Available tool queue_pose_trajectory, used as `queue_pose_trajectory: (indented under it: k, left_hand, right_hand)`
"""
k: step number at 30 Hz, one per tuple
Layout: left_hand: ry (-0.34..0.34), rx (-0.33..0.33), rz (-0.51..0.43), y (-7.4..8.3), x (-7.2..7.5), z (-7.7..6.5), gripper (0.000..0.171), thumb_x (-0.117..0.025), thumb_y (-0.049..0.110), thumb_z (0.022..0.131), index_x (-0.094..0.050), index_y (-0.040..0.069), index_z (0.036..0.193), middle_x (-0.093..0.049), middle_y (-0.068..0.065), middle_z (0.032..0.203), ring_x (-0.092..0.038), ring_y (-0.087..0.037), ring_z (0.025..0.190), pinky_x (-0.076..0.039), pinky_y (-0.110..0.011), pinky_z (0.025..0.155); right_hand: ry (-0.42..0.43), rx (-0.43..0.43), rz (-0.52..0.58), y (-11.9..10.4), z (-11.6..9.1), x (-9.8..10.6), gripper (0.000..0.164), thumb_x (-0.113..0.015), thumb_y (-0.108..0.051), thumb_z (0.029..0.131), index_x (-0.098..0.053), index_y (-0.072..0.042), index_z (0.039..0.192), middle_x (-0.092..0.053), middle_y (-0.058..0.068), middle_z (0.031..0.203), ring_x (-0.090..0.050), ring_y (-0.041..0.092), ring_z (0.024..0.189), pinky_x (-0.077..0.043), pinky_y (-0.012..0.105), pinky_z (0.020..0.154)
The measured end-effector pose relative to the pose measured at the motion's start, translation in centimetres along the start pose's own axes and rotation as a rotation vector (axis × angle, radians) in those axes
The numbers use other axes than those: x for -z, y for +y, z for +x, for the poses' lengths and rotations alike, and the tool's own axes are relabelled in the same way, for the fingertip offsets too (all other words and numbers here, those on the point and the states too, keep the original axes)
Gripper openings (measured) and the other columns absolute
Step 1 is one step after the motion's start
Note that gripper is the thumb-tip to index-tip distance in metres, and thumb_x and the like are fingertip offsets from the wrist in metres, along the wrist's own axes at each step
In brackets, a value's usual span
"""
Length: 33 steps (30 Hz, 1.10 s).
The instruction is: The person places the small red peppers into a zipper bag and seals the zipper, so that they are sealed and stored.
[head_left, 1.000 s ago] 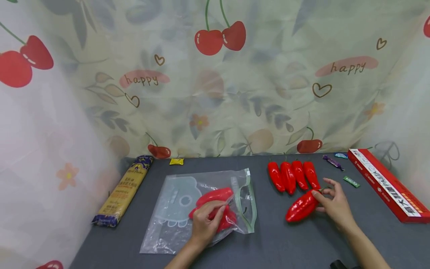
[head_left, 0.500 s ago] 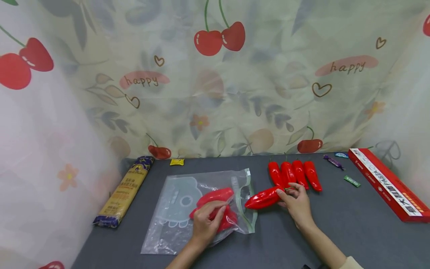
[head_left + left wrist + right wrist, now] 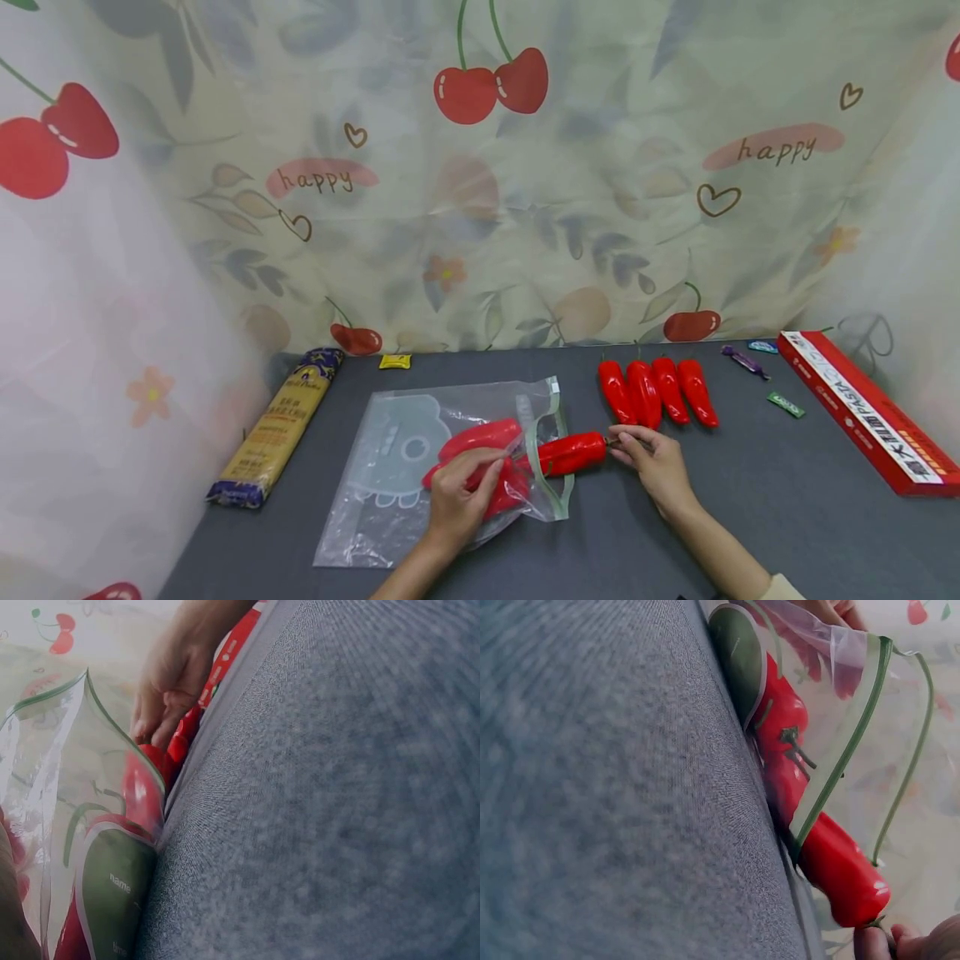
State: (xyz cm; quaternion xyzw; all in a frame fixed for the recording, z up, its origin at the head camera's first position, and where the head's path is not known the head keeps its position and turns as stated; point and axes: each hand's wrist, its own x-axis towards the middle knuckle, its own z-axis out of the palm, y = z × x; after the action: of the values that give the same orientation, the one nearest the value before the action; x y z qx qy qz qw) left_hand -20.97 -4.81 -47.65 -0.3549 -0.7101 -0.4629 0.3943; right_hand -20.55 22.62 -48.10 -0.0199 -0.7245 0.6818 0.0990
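A clear zip bag with a green-edged mouth lies on the dark table. Red peppers are inside, seen through the plastic. My left hand pinches the bag's upper layer near the mouth, which gapes open in the right wrist view. With thumb and fingers, my right hand pinches the stem of another red pepper. That pepper's tip is inside the mouth, while its stem end sticks out to the right. Behind the right hand, several red peppers lie in a row.
A yellow and blue spaghetti pack lies at the left. On the right is a long red pasta box. Small wrapped candies, purple, green, blue and yellow, lie towards the back. A patterned curtain hangs behind the table.
My right hand has carried the pepper leftwards from beside the row, and its tip has entered the bag's mouth. Its hold has shifted back onto the stem. The left hand stays in place.
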Motion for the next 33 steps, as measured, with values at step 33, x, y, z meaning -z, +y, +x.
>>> queue_pose_trajectory:
  k: [33]
  left_hand:
    - [0.02, -0.044, -0.025, 0.0, -0.2, 0.0, 0.023, -0.071, -0.003, 0.073, -0.07, 0.005, 0.094, -0.071, -0.011, 0.085, -0.069, -0.016, 0.08, -0.052, -0.019, 0.081]
  right_hand:
    - [-0.025, -0.075, -0.172, -0.6, -0.6, -6.6, 0.015, -0.078, -0.009, 0.069, -0.073, -0.002, 0.081, -0.071, 0.01, 0.075, -0.062, 0.006, 0.062, -0.051, 0.019, 0.057]
